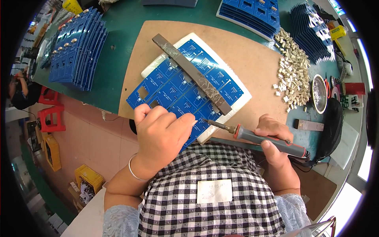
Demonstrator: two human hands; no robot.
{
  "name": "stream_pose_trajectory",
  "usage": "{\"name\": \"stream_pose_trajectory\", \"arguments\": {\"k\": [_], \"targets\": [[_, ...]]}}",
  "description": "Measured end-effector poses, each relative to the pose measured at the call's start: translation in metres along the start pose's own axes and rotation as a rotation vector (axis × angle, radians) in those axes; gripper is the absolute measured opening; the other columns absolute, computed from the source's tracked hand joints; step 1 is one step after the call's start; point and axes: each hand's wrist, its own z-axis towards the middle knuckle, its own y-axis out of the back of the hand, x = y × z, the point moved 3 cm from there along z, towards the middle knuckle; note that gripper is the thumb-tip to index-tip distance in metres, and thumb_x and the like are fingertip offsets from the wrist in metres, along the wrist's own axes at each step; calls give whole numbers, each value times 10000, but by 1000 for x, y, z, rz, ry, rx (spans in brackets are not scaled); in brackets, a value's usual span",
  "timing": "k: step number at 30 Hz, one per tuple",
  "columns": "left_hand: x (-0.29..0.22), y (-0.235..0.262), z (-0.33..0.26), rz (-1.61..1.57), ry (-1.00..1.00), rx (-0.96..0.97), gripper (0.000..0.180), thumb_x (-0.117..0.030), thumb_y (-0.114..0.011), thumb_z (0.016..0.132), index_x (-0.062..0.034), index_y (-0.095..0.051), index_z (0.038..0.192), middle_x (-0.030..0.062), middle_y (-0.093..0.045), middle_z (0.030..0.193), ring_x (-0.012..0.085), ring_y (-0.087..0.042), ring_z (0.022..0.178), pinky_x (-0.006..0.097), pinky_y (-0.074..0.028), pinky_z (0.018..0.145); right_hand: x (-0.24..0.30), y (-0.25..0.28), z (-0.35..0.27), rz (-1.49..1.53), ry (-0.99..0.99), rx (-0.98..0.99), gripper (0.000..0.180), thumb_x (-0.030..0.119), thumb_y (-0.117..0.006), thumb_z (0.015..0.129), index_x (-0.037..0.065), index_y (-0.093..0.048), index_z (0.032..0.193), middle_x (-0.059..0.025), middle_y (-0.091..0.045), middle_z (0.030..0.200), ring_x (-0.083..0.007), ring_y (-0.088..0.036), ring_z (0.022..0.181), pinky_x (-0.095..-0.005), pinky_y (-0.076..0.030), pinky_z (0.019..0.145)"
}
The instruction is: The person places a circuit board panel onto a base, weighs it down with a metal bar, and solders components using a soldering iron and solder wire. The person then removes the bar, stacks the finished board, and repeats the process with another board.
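While the right hand (276, 129) grips a soldering iron (254, 137) by its grey handle, tip pointing left, the left hand (162, 132) sits curled over the near edge of a blue circuit board (173, 96), forefinger and thumb close to that tip; cannot tell whether the left fingers pinch anything, nor whether the tip touches the board. Board lies slantwise on a white pad (149, 70), in front of the checked apron (213, 213), with a dark bar (189, 71) laid diagonally across it. Beneath the pad, a tan sheet (244, 51) on the green table (122, 23). To the right, a heap of small pale parts (294, 73) near a round bowl (319, 93); far left, a leaning stack of blue boards (79, 49)
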Motion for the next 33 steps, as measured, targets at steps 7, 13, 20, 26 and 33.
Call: {"name": "stream_pose_trajectory", "arguments": {"k": [7,13,20,26,33], "targets": [[-3,-5,-17,-213,57,-41,176,-58,-694,665,-123,-567,768,-22,-476,605,174,-466,606,338,-307,692,8,6,-8,36,34,-38,248,208,-660,766,-30,-638,831,-104,-626,697,-217,-530,565,-350,-393,582],[-15,-8,-18,-167,4,-1,201,-17,-691,650,-120,-532,717,-24,-483,568,176,-459,567,347,-302,688,7,4,-18,30,29,-77,253,212,-658,762,-28,-636,838,-104,-620,689,-220,-539,574,-357,-404,599],[-19,-13,-15,-131,-21,26,202,-14,-684,645,-125,-517,673,-15,-477,556,174,-456,567,347,-295,683,5,0,-19,30,6,-55,238,199,-659,765,-25,-638,844,-95,-605,670,-215,-530,566,-359,-411,611],[-20,-16,-12,-90,-10,30,236,-41,-652,662,-128,-435,632,-7,-420,534,174,-432,577,338,-311,679,4,-1,-18,30,-5,-37,243,206,-663,772,-24,-642,847,-91,-601,667,-215,-526,563,-357,-410,609],[-21,-17,-8,-78,7,54,232,-42,-645,657,-131,-433,629,-4,-410,516,178,-430,564,340,-310,661,2,-2,-19,38,-8,-36,247,211,-665,771,-21,-648,853,-105,-619,696,-218,-523,572,-355,-409,605]]}}
